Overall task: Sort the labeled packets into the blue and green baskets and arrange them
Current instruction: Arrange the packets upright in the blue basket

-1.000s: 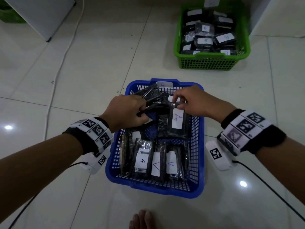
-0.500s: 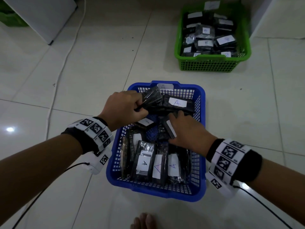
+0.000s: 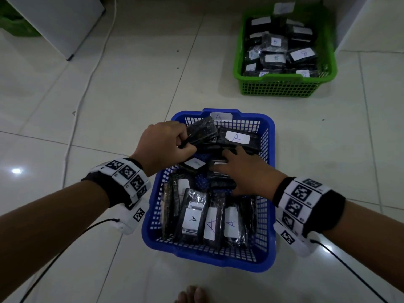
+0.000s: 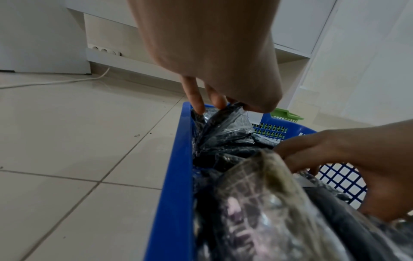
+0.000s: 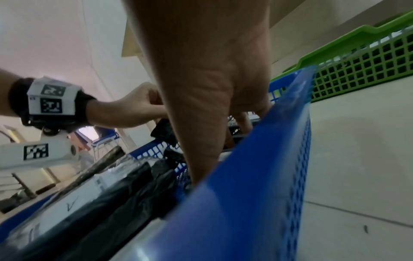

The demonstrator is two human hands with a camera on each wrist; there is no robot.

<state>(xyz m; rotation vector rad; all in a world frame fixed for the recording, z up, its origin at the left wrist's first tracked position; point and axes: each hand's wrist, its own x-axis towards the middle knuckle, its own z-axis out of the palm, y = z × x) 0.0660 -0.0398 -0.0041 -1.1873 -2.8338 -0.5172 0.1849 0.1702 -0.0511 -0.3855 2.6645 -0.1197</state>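
A blue basket (image 3: 271, 149) on the tiled floor holds several black wrapped packets with white "A" labels. A row of them (image 3: 209, 224) stands upright at its near end. My left hand (image 3: 185, 145) grips a black packet (image 3: 203, 131) at the basket's far left corner, pinching its wrapper between fingers and thumb (image 4: 214, 104). One labeled packet (image 3: 237, 138) lies across the far end. My right hand (image 3: 225, 165) reaches into the middle of the basket, its straight fingers (image 5: 243, 120) resting on loose packets. A green basket (image 3: 284, 84) at the far right holds "B" packets.
A white cable (image 3: 87, 88) runs along the floor at the left, past a white cabinet (image 3: 54, 20). White furniture (image 3: 371, 18) stands beside the green basket. My toes (image 3: 192, 295) show at the bottom edge. Bare tiles lie between the baskets.
My right hand let go of an "A" packet, now lying at the far end, and moved nearer onto packets in the basket's middle. My left hand kept its grip.
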